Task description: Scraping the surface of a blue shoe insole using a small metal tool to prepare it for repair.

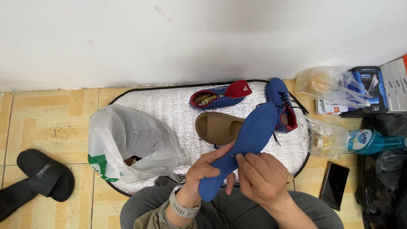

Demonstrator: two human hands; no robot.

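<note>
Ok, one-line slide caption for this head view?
Both hands, left hand and right hand, hold a blue insole above a silver mat with blue shoes.

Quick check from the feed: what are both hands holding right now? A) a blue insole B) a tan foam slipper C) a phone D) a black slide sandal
A: the left hand and right hand both grip the blue insole above the lap, while the tan slipper lies on the silver mat, the black slide on the floor and the phone off to the right.
</note>
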